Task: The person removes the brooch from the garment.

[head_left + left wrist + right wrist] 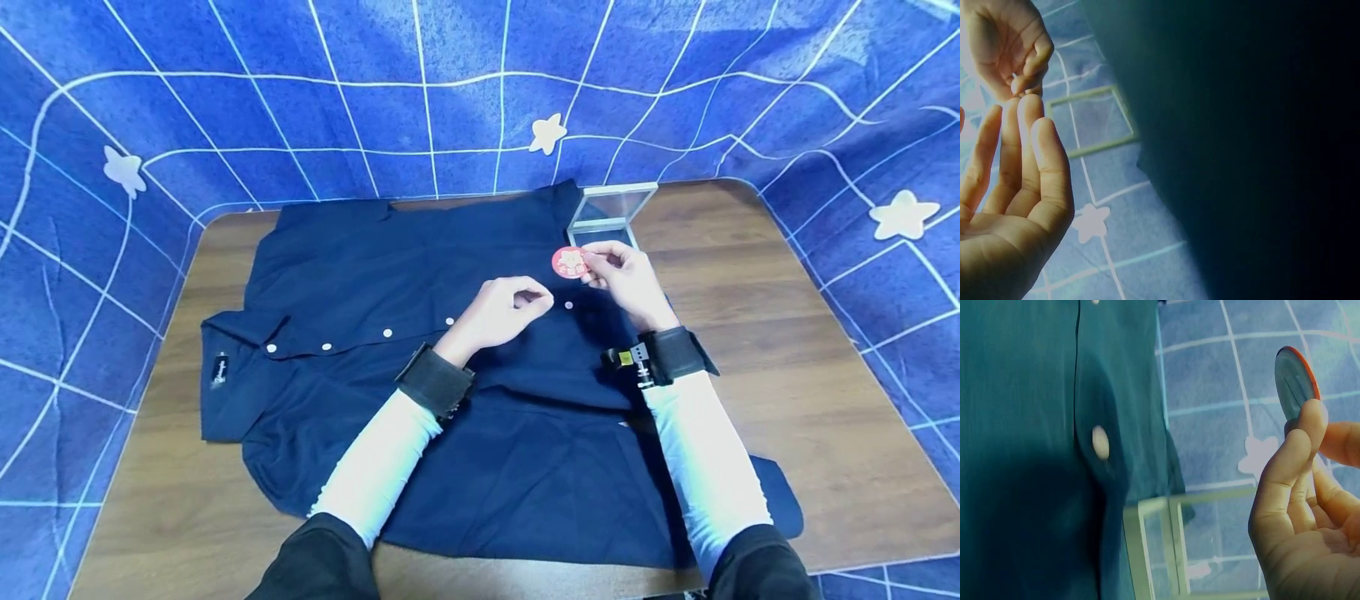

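Observation:
Pinched between the thumb and fingers of my right hand (633, 283) is a round red badge (568, 262) with a pale star-like picture. Its grey metal back (1291, 384) and what looks like a pin show in the right wrist view. My left hand (506, 310) hovers just left of it over the shirt, fingers bent loosely and holding nothing; the left wrist view shows the fingers (1050, 156) apart from the badge. Below both hands lies a dark navy shirt (450, 475), buttoned, its collar (232, 375) to the left.
A clear-lidded box (617, 190) stands at the back right with its lid raised, behind my right hand and beside the shirt hem. The wooden table (810, 400) extends to the right. Blue grid cloth (375, 108) with star shapes surrounds the table's back and sides.

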{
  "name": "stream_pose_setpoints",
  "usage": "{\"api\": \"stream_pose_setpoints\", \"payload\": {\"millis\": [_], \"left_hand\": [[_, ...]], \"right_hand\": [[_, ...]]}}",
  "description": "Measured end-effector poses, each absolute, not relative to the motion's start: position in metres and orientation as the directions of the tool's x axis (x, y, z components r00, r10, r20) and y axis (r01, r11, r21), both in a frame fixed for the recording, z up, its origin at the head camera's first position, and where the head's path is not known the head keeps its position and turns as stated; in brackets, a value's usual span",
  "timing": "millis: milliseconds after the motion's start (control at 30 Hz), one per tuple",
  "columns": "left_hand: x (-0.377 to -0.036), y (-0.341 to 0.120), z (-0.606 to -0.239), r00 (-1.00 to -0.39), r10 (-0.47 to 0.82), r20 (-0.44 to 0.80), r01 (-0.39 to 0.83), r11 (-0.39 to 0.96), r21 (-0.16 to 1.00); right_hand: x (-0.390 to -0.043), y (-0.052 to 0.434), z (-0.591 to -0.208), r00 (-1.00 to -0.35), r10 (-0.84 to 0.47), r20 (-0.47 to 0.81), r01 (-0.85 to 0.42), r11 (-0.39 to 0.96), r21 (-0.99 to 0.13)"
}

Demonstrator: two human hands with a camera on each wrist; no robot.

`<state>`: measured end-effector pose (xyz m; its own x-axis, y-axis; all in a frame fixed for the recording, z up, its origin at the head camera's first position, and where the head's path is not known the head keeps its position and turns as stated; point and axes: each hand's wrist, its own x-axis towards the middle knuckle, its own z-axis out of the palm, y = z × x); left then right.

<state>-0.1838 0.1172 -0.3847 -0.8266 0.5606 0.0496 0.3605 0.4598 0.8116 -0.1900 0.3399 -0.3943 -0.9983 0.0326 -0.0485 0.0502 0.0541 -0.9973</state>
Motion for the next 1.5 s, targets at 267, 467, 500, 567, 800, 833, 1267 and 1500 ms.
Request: {"api": "stream_pose_setpoints", "payload": {"millis": [267,467,500,567,800,833,1267,1500], "left_hand": [[-0.19,0.145,-0.388,-0.79,0.612,0.041,0.384,0.442,0.81],[-0.192,0.161,-0.391,-0.785,0.619,0.009,0.37,0.458,0.808],[-0.192,0.163,-0.391,-0.782,0.623,0.002,0.368,0.46,0.808],[-0.192,0.168,-0.394,-0.78,0.625,-0.007,0.361,0.461,0.811],[-0.194,0.178,-0.402,-0.78,0.626,-0.012,0.362,0.468,0.806],[-0.195,0.179,-0.402,-0.781,0.625,-0.009,0.367,0.47,0.803],[-0.196,0.177,-0.396,-0.78,0.626,-0.018,0.371,0.485,0.792],[-0.194,0.174,-0.395,-0.778,0.627,-0.033,0.361,0.49,0.793]], "right_hand": [[-0.208,0.369,-0.397,-0.997,0.065,-0.046,0.052,0.099,-0.994],[-0.223,0.39,-0.399,-0.994,0.086,-0.067,0.08,0.163,-0.983],[-0.224,0.393,-0.4,-0.993,0.093,-0.072,0.088,0.183,-0.979],[-0.227,0.399,-0.402,-0.991,0.106,-0.084,0.106,0.214,-0.971],[-0.235,0.409,-0.415,-0.987,0.093,-0.127,0.145,0.226,-0.963],[-0.237,0.41,-0.417,-0.988,0.087,-0.131,0.148,0.228,-0.962],[-0.254,0.412,-0.428,-0.979,0.116,-0.167,0.2,0.425,-0.883],[-0.256,0.41,-0.428,-0.971,0.146,-0.188,0.235,0.464,-0.854]]}}
